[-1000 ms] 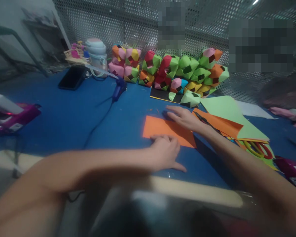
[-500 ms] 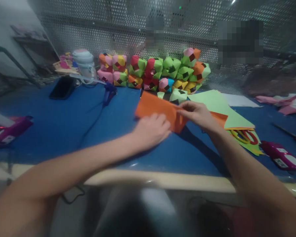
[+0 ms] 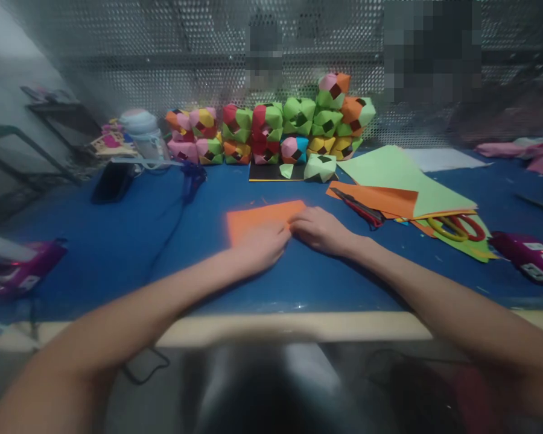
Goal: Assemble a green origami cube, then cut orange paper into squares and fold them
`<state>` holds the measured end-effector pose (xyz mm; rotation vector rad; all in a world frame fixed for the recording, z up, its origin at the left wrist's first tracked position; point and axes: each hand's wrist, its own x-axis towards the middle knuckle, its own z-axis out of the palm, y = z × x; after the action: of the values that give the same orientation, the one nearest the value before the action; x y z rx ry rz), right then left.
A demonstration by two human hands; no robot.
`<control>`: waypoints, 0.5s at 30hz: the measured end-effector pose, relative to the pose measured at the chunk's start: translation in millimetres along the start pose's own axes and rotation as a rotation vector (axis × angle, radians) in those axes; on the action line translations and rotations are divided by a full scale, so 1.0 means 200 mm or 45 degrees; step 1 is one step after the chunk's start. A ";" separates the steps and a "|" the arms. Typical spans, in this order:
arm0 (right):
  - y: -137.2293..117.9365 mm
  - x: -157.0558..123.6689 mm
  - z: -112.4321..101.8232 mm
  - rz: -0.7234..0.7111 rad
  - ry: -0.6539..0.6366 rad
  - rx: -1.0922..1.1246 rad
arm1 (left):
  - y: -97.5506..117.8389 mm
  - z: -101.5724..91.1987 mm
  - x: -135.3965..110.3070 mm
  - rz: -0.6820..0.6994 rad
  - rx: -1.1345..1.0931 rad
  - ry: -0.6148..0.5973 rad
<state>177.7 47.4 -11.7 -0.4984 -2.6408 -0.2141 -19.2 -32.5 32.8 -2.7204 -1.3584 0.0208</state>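
Observation:
A sheet of orange paper [image 3: 257, 218] lies on the blue table in front of me, with a straight upper edge and its lower right part hidden under my hands. My left hand [image 3: 263, 246] presses on it, fingers close together and bent at its lower right. My right hand [image 3: 319, 229] is curled at the right edge, its fingertips on the paper and meeting those of the left hand. Both hands are slightly blurred, so the exact finger grip is partly hidden.
Stacked folded-paper balls [image 3: 266, 132] line the back by a perforated metal screen. Right are scissors [image 3: 357, 208], orange strips [image 3: 380, 199], green sheets [image 3: 407, 181] and a purple device [image 3: 527, 258]. Left are a glue gun [image 3: 192, 178], phone [image 3: 113, 181] and bottle [image 3: 142, 135].
The orange paper, raised and bent before, now lies flat on the table, lower and to the left. My right hand moved left and down to beside my left hand, uncovering the scissors.

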 end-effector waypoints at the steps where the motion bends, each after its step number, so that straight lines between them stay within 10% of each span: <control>1: 0.01 -0.01 0.00 0.008 -0.003 0.034 | -0.01 0.00 0.00 -0.025 -0.026 -0.047; 8: 0.03 -0.02 -0.02 0.081 -0.010 0.260 | -0.04 -0.01 0.02 -0.075 -0.062 -0.126; 15: -0.05 0.03 -0.21 0.275 -0.497 0.063 | -0.05 0.00 0.02 -0.030 -0.015 -0.144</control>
<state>186.4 30.3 28.1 -0.8798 -2.9253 0.0194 -24.7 -22.4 34.4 -2.7504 -1.4239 0.1678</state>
